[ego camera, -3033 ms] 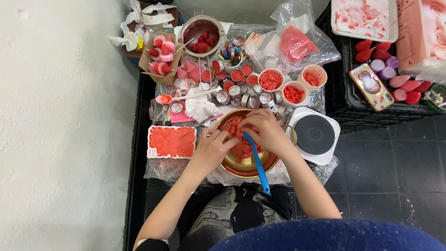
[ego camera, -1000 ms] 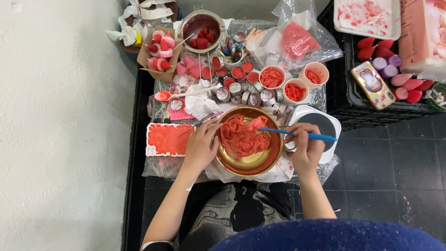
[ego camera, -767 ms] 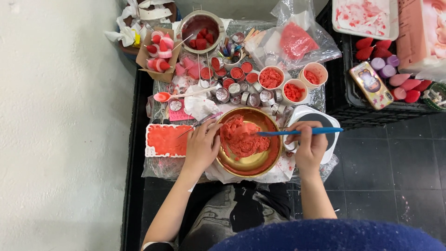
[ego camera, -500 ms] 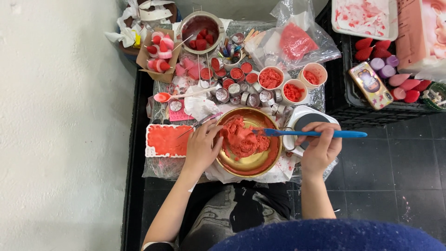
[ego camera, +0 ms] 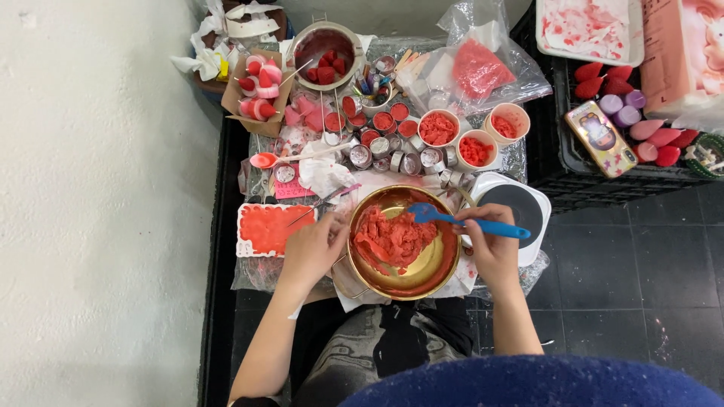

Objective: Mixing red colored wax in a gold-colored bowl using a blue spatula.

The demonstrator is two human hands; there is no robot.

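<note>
A gold metal bowl (ego camera: 437, 267) holds a soft red mass (ego camera: 391, 240). My left hand (ego camera: 311, 252) grips the bowl's left rim and tilts it toward me. My right hand (ego camera: 492, 245) holds a blue spatula (ego camera: 467, 221) by its handle. The spatula's blade rests over the bowl's upper right rim, just above the red mass.
A white tray of red paste (ego camera: 276, 230) lies left of the bowl; a white hot plate with a black disc (ego camera: 514, 213) lies right. Behind stand small tins, white cups of red pieces (ego camera: 439, 129), a steel pot (ego camera: 326, 47), plastic bags. A phone (ego camera: 602, 139) lies on a black crate.
The bowl has shifted toward me and tilted. The spatula has lifted out of the red mass to the upper right rim, and my right hand has drawn in closer to the bowl.
</note>
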